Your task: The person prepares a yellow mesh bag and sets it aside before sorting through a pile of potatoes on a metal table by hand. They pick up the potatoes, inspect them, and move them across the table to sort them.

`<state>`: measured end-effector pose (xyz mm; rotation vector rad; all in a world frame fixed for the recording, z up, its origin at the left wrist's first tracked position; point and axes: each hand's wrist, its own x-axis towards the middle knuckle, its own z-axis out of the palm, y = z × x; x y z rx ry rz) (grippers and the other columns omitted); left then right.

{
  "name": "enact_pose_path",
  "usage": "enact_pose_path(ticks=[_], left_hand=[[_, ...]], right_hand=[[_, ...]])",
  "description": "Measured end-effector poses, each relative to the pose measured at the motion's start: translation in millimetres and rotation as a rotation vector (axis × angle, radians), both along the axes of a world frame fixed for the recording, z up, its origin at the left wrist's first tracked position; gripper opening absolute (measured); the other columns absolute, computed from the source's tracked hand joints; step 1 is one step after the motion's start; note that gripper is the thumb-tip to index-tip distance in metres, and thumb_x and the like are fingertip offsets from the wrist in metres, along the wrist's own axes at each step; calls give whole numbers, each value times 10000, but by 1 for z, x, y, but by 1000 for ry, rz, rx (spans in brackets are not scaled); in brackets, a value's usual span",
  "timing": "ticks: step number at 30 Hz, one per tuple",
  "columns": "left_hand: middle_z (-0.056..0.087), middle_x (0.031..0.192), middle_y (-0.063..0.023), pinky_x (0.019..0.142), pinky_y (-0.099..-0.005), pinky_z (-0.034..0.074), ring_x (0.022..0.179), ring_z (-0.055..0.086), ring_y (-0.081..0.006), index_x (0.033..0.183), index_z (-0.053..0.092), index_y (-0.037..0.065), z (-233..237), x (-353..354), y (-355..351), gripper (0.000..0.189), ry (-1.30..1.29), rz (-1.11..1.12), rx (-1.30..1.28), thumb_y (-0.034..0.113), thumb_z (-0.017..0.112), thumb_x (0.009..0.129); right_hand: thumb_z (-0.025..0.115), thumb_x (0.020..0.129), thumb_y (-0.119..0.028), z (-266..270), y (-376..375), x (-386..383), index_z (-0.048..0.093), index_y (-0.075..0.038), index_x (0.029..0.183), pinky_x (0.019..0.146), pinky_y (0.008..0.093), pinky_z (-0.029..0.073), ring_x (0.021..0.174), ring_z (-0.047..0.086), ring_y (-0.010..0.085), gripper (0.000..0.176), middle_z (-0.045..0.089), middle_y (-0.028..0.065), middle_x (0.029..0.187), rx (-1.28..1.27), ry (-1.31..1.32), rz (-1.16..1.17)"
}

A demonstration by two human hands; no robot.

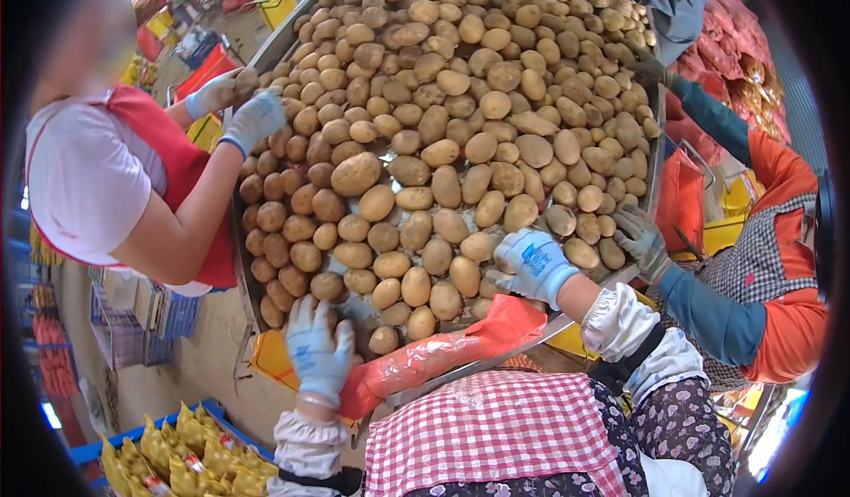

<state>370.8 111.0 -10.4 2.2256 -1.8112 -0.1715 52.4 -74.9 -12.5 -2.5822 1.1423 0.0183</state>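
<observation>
Many potatoes [445, 185] cover a metal-edged sorting table. My left hand [319, 351], in a white and light blue glove, rests at the table's near left edge, its fingers spread beside potatoes; a potato touches or lies close to its right side. My right hand [535, 265], gloved the same way, is over potatoes at the near right, fingers apart and pointing left; nothing shows in its grasp. Between my hands, a red plastic wrap [443, 351] lies along the near edge. What is under my palms is hidden.
A co-worker [142, 169] at the left has both gloved hands at the potatoes. Another co-worker [753, 267] reaches in from the right, and a person stands at the far right. Yellow bags [181, 453] fill a blue crate at the lower left. Red sacks [730, 63] are stacked at the upper right.
</observation>
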Motion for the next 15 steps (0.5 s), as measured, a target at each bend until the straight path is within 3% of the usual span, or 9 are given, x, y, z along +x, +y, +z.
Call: enact_pose_path(ticks=[2, 3, 6, 8, 10, 12, 14, 15], left_hand=[[388, 1472, -205, 1154, -511, 217, 1380, 326, -401, 1409, 426, 33, -1, -28, -24, 735, -2, -110, -86, 330, 705, 798], [336, 1513, -197, 1177, -510, 153, 1419, 271, -382, 1456, 371, 49, -9, -40, -36, 846, 3, -157, -65, 420, 718, 779], [301, 1535, -197, 1179, -523, 139, 1438, 242, -368, 1466, 354, 53, -36, -29, -36, 894, 74, -45, 52, 481, 708, 766], [311, 1530, -204, 1172, -539, 153, 1437, 248, -365, 1464, 359, 52, -36, -13, -13, 869, 7, -93, 95, 488, 678, 784], [303, 1531, -213, 1167, -535, 168, 1435, 264, -337, 1441, 386, 46, -33, -4, 5, 825, -84, -183, 199, 474, 666, 794], [311, 1534, -191, 1162, -531, 189, 1436, 266, -330, 1424, 420, 46, -20, 0, 4, 747, -46, -183, 278, 410, 656, 815], [305, 1542, -180, 1162, -521, 197, 1439, 252, -356, 1416, 442, 43, -19, 14, -9, 708, 130, 79, 142, 370, 653, 825], [324, 1523, -198, 1164, -514, 188, 1423, 261, -389, 1432, 415, 40, -14, 17, -17, 714, 37, 131, 28, 332, 652, 825]], right_hand=[[627, 859, -449, 6, 6, 17, 642, -92, 1026, 824, 441, 487, 956, 626, 329, 394, 662, 154, 986, -3, 205, 200], [618, 863, -445, 7, 8, 29, 660, -95, 938, 834, 447, 483, 982, 624, 328, 360, 666, 147, 996, 51, 212, 229], [601, 867, -464, -1, 12, 43, 661, -91, 885, 828, 450, 484, 983, 624, 317, 379, 672, 125, 985, 147, 172, 284], [588, 869, -476, 3, 4, 35, 668, -86, 920, 839, 441, 489, 979, 627, 312, 401, 679, 118, 976, 247, 170, 288], [578, 870, -478, 6, -1, 33, 667, -88, 955, 841, 442, 494, 952, 636, 323, 409, 687, 129, 953, 187, 264, 250], [573, 879, -472, 9, 4, 52, 672, -101, 1019, 842, 441, 501, 943, 649, 330, 408, 694, 138, 941, 236, 344, 308], [563, 901, -440, -2, 15, 68, 673, -121, 1067, 838, 442, 511, 928, 665, 326, 376, 699, 136, 941, 371, 438, 271], [569, 912, -394, 11, 18, 73, 665, -125, 1076, 825, 430, 516, 927, 673, 318, 329, 698, 134, 971, 435, 372, 250]])
